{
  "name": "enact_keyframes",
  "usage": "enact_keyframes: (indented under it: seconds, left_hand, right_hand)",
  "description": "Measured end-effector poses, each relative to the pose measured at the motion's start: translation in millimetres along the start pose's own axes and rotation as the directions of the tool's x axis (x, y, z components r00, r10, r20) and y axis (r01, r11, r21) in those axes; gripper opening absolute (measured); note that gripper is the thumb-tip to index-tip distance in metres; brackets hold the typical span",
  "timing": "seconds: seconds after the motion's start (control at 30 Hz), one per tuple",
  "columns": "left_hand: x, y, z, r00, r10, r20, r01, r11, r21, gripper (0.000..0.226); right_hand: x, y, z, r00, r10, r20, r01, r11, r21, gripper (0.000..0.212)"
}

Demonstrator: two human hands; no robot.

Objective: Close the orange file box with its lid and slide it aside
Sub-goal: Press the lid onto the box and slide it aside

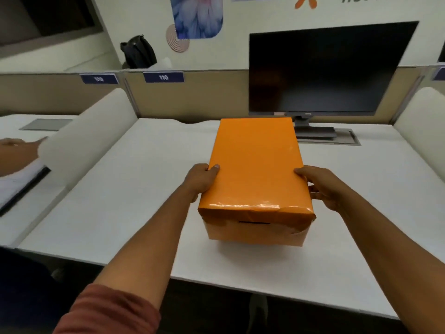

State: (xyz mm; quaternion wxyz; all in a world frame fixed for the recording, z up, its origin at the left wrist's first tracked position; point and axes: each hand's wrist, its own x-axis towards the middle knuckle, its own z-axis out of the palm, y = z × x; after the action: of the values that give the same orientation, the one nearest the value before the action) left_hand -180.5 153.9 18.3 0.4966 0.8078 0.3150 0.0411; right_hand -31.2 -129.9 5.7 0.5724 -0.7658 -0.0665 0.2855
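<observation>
At the far left, past a white divider (pixel 79 141), someone else's hand (pixel 16 153) rests on the neighbouring surface beside an open notebook (pixel 16 186). My left hand (pixel 201 180) presses flat against the left side of the orange file box (pixel 255 227), thumb laid over the top edge of the lid (pixel 256 165) and the other fingers (pixel 202 168) curled together down the side wall. The lid sits fully on the box, its glossy front rim crumpled and a dark slot showing on the paler front wall below it. The box stands on the white table (pixel 134 208), roughly midway between the left and right edges and nearer the back edge than the front. My right hand (pixel 322 189) clamps the right side the same way, thumb on the lid, fingers slightly spread against the wall. Behind the box's right rear corner stands a dark monitor (pixel 322 68).
</observation>
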Motion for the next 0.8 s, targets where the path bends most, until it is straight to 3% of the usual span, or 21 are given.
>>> enact_keyframes:
  seconds: [0.37,0.6,0.8]
  left_hand:
    - [82,-20,-97,0.979,0.055,-0.195,-0.034,0.993,0.11,0.046]
    - [124,-43,-146,0.946,0.042,-0.322,0.06,0.952,0.301,0.046]
    - [154,-76,-199,0.936,0.032,-0.35,0.109,0.921,0.375,0.044]
  right_hand:
    - [95,-54,104,0.987,-0.103,0.127,0.1,0.995,0.029,0.059]
    - [157,-87,174,0.978,-0.091,0.188,0.089,0.996,0.019,0.057]
    - [183,-107,237,0.969,-0.065,0.239,0.066,0.998,0.003,0.057]
